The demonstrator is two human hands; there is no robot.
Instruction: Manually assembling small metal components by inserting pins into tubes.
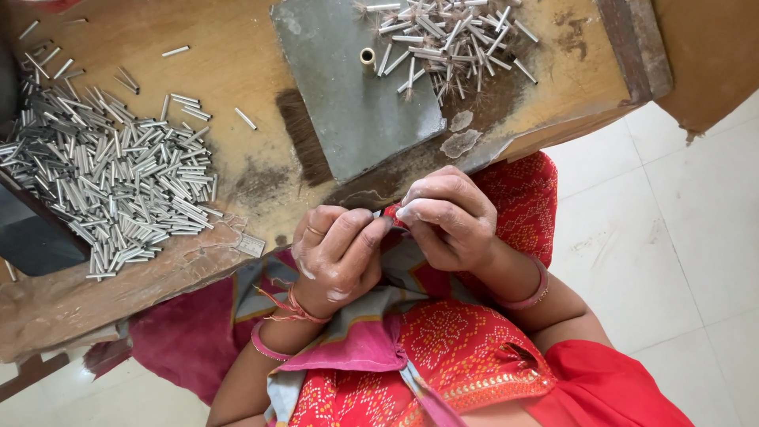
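Observation:
My left hand (338, 255) and my right hand (449, 220) meet fingertip to fingertip just off the near edge of a low wooden table (229, 71). Together they pinch a small thin piece (383, 213), apparently a short metal tube, which my fingers mostly hide. Both hands are dusted with white powder. A flat bundle of dark bristles (304, 141) lies on the table just beyond my left hand. Below my hands is my lap, covered in red patterned cloth.
A large heap of short silver metal tubes (118, 178) covers the table's left side beside a dark box (32, 237). A grey slab (356, 103) carries a small upright brass tube (368, 57) and several tubes with bristle tufts (451, 39). White floor tiles (672, 237) lie to the right.

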